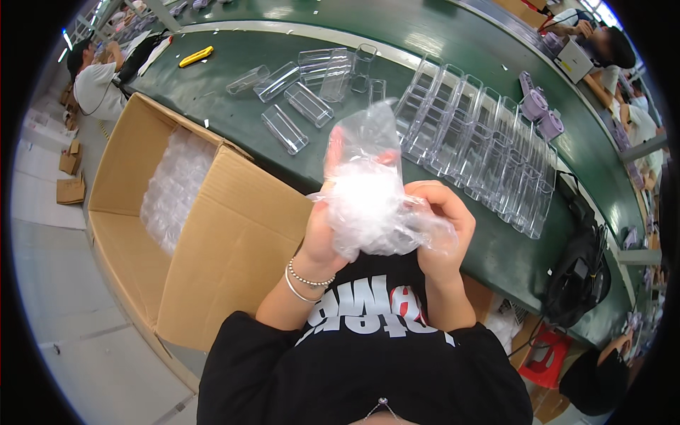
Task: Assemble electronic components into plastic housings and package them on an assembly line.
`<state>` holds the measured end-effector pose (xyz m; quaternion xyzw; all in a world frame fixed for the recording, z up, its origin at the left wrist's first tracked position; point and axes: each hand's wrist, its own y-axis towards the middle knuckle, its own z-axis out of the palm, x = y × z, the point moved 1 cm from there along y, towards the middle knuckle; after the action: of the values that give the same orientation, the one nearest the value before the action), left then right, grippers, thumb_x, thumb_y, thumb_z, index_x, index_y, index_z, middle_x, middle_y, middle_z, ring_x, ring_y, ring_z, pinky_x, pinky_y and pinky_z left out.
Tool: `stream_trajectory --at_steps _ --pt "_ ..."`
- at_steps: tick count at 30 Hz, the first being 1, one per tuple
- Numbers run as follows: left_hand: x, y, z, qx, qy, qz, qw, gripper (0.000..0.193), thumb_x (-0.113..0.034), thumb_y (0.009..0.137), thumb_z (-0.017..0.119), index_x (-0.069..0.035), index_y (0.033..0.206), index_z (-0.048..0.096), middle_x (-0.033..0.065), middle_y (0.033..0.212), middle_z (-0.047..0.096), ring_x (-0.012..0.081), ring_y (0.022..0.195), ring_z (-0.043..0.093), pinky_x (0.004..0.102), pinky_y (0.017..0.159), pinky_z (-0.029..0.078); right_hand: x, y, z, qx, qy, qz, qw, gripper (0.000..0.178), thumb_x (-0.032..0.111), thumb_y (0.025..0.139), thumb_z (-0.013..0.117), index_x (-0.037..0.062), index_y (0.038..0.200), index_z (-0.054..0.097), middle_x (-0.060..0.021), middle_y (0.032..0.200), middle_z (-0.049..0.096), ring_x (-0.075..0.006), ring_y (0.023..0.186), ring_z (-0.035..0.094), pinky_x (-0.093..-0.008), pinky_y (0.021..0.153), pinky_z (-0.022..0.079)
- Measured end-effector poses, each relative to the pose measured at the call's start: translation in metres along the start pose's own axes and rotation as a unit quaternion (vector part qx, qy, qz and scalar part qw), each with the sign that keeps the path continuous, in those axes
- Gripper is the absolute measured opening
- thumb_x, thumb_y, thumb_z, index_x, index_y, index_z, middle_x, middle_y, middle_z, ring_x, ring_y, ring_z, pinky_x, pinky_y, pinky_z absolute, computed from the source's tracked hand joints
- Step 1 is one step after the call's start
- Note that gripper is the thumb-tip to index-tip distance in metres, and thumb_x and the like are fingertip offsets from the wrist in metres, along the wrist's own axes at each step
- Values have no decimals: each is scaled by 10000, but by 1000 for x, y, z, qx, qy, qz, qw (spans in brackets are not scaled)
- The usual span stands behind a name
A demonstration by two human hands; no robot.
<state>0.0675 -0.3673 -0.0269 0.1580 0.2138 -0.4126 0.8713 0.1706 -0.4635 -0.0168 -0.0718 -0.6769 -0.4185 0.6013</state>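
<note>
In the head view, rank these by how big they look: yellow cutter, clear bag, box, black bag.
Largest to smallest, as they look:
1. box
2. clear bag
3. black bag
4. yellow cutter
The clear bag is nearer the camera than the black bag, so their true order is unsure.

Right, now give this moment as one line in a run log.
Left hand: supporting clear plastic bag | right hand: gripping same bag | table: clear plastic cases | left side: open cardboard box
</note>
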Motion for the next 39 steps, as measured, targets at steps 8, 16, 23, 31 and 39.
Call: stream_trajectory --at_steps 8,16,23,31,39 --pt "12 -2 -17 -105 64 11 992 560 -4 845 474 -35 1378 303 133 1208 539 190 974 600 322 836 510 -3 -3 9 120 -30 -82 989 40 47 817 610 12 829 596 -76 725 550 -234 675 523 -329 702 389" --pt "1 2 -6 -169 128 40 977 471 79 839 381 47 1309 394 143 1155 570 200 968 616 328 815 528 -14 -19 14 139 -149 -49 978 112 59 777 643 41 783 533 -67 696 501 -242 608 470 -344 627 356" --pt "-4 14 -2 -101 305 155 934 620 -16 789 608 36 1351 350 113 1186 513 150 999 540 266 848 467 0 -22 41 110 -46 9 993 187 45 727 658 25 737 473 -99 691 456 -277 628 447 -349 603 368" --pt "-22 18 -14 -82 505 166 843 410 -44 736 689 37 1115 555 94 1020 609 135 914 576 269 775 487 -14 -18 43 134 -167 -179 960 125 22 663 666 21 686 543 -91 772 520 -261 694 524 -365 667 423" --pt "-28 13 -3 -146 528 150 823 293 -80 718 722 20 968 608 97 928 619 193 829 602 322 748 487 -25 -12 28 104 -212 -140 962 105 34 669 689 38 703 590 -79 843 575 -253 735 536 -348 671 425"
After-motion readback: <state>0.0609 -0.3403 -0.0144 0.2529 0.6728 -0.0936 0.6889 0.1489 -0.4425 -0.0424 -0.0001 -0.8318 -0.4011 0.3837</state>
